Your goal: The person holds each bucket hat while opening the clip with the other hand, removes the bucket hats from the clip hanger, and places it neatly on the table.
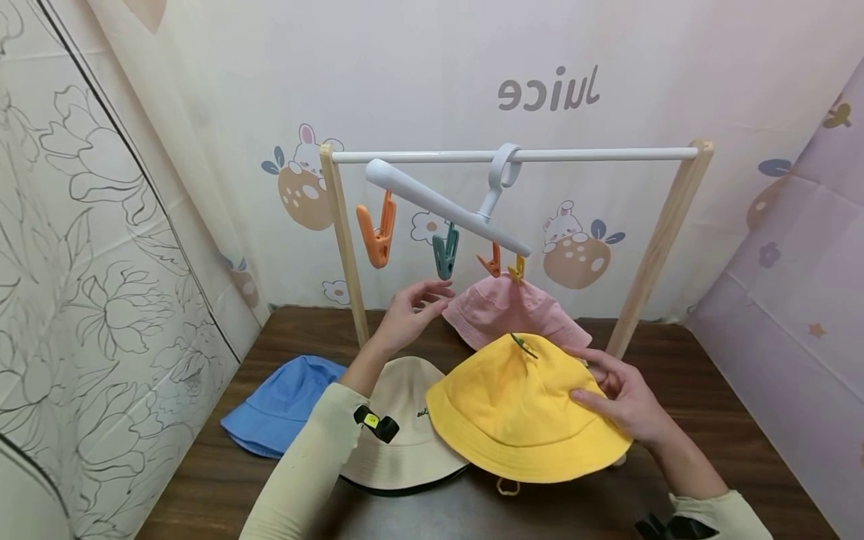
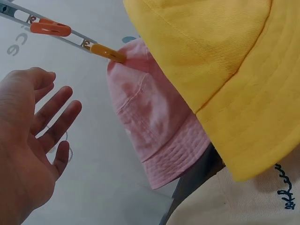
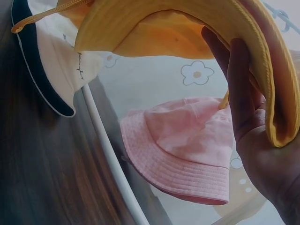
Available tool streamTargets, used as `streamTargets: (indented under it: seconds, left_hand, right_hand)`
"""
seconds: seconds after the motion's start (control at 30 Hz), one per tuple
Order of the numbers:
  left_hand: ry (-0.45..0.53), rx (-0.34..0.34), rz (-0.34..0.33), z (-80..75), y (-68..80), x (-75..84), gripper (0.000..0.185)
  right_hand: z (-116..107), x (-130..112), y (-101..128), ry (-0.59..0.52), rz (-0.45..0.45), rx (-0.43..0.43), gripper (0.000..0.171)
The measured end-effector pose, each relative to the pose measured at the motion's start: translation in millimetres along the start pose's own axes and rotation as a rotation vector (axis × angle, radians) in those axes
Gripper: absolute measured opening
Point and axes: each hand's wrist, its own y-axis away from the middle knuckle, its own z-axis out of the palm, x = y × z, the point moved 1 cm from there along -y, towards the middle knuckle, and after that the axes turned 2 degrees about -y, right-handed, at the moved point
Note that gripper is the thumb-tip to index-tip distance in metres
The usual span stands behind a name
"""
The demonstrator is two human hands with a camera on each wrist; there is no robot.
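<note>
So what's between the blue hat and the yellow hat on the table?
The beige hat lies between the blue hat and the yellow hat, its right side tucked under the yellow brim. The left forearm crosses over it. The head view shows this.

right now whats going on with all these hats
A person's right hand holds a yellow bucket hat by its brim, lifted above the table. The left hand is open, reaching up toward the teal clip on a white clip hanger that hangs tilted from the rail. A pink hat already hangs from the yellow clip. A blue hat and a cream hat lie on the table.
</note>
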Motion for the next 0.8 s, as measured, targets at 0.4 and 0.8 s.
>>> streamTargets:
  seconds: [0.4, 0.8]
  left_hand:
    - [-0.01, 0.021, 0.012, 3.1, -4.8, 3.0, 0.04]
    - [-0.002, 0.027, 0.001, 5.5, -8.5, 7.0, 0.037]
  right_hand:
    - [-0.4, 6.4, 3.5, -0.06, 0.014, -0.054, 0.077]
    - [-0.3, 7.3, 5.0, -0.065, 0.058, -0.048, 0.078]
